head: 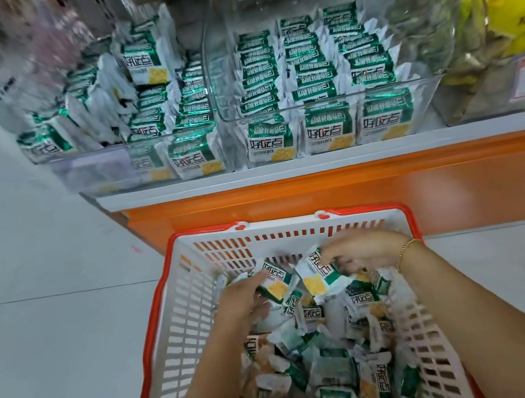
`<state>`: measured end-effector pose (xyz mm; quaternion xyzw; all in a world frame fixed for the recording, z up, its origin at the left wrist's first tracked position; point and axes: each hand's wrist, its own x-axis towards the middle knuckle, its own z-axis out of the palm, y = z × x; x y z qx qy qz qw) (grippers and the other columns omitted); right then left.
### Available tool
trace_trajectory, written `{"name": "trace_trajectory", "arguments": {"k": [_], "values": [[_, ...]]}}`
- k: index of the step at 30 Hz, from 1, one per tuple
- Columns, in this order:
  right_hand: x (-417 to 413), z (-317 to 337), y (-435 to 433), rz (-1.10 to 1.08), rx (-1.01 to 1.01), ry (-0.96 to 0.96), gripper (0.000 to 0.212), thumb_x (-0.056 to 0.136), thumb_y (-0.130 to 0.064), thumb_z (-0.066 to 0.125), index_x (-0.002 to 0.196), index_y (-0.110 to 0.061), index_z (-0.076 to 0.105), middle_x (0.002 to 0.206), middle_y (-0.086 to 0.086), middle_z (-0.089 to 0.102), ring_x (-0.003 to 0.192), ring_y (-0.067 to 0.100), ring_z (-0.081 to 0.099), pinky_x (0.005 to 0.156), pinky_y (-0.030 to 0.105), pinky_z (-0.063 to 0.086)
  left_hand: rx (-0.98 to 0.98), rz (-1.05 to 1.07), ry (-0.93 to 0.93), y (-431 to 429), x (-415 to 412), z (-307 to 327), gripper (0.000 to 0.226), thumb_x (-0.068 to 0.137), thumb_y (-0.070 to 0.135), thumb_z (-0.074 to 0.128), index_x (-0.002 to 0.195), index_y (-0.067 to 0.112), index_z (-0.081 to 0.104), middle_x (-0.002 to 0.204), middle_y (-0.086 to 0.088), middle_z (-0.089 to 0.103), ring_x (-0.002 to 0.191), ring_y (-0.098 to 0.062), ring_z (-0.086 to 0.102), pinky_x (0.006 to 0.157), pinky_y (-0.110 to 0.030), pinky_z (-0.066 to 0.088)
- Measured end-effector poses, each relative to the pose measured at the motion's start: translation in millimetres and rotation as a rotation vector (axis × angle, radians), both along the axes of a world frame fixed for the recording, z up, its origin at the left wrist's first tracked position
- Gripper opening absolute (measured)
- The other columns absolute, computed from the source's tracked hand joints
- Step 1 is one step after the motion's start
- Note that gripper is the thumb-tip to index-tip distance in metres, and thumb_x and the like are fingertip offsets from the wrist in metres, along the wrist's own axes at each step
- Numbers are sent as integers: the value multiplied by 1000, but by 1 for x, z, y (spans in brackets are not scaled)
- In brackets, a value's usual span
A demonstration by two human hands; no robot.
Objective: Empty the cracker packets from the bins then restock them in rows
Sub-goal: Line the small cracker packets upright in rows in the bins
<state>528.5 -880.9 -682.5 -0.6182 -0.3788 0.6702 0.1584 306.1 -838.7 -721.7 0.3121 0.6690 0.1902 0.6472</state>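
A white-topped display shelf (317, 160) with an orange base runs across the far side, above a pale floor (51, 338). Near it on the floor stands a red-rimmed white shopping basket (294, 231), its bottom covered with loose cracker packets (326, 361) lying at all angles. On the shelf sit two clear bins: the right bin (429, 101) holds green-and-white packets in three tidy rows (307, 62), while the left bin (93, 171) has rows at its right side and a jumbled heap (88, 99) at its left. Further right are yellow snack bags (512, 0). Both hands reach into the far end of the basket. The left hand (239, 300) has its fingers curled around one cracker packet (276, 281); the right hand (363, 249), with a gold bracelet (405, 251) at the wrist, pinches a second cracker packet (319, 276) just beside it.
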Motion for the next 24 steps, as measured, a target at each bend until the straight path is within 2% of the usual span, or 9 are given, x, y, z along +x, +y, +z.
{"name": "trace_trajectory", "arguments": {"k": [1, 3, 6, 9, 11, 14, 18, 20, 24], "values": [[-1, 16, 1, 20, 23, 59, 22, 93, -10, 59, 113, -6, 52, 72, -4, 53, 58, -2, 56, 54, 13, 46, 64, -26, 16, -2, -2, 12, 26, 83, 26, 74, 94, 8, 58, 90, -6, 62, 78, -19, 61, 69, -31, 53], [-8, 43, 5, 63, 99, 37, 26, 94, -9, 58, 118, -13, 49, 72, -8, 41, 45, -5, 48, 49, 11, 39, 163, -75, 25, -6, -8, 35, 24, 81, 24, 75, 92, 10, 59, 95, -5, 64, 83, -21, 63, 77, -35, 54], [-26, 72, 6, 205, 259, -42, 46, 95, -11, 57, 138, -5, 44, 79, -7, 45, 59, -4, 47, 59, 14, 39, 183, -195, -79, -10, -17, 67, 24, 82, 24, 72, 96, 6, 66, 115, -14, 65, 81, -28, 68, 77, -37, 57], [-42, 91, 7, 249, 357, -60, 27, 94, -16, 59, 120, -20, 56, 96, -7, 58, 86, 6, 57, 84, 21, 47, 176, -254, -181, -11, -25, 97, 44, 81, 35, 67, 113, 5, 63, 114, -15, 66, 88, -33, 66, 75, -35, 58], [-49, 101, 8, 205, 425, -82, 18, 91, -21, 64, 106, -29, 59, 103, -6, 64, 100, 11, 59, 100, 34, 46, 173, -287, -240, -10, -31, 117, 48, 86, 43, 57, 120, 9, 60, 111, -12, 70, 95, -32, 68, 76, -34, 57], [-63, 115, 10, 82, 505, -40, 16, 87, -24, 68, 102, -24, 62, 94, -1, 70, 88, 10, 63, 90, 34, 46, 178, -364, -284, -6, -47, 150, 50, 86, 51, 52, 120, 15, 59, 110, -11, 70, 100, -31, 67, 85, -36, 56], [-90, 136, 6, -91, 595, -7, 23, 81, -33, 72, 98, -22, 62, 80, -10, 69, 72, 0, 60, 67, 20, 40, 217, -470, -236, -2, -68, 191, 53, 71, 34, 80, 116, 13, 61, 116, -12, 68, 102, -29, 63, 88, -31, 55], [-101, 144, 6, -141, 635, 4, 34, 75, -41, 73, 101, -23, 60, 74, -11, 66, 68, 2, 57, 63, 19, 39, 228, -489, -229, 3, -77, 206, 55, 69, 26, 81, 118, 12, 60, 115, -13, 68, 105, -28, 64, 95, -35, 51], [-111, 154, 10, -198, 653, 60, 72, 56, -57, 73, 118, -28, 51, 83, -6, 64, 84, 7, 64, 79, 26, 47, 288, -461, -263, 18, -89, 231, 56, 71, 21, 82, 119, 7, 57, 110, -13, 70, 103, -29, 67, 93, -36, 53]]}}
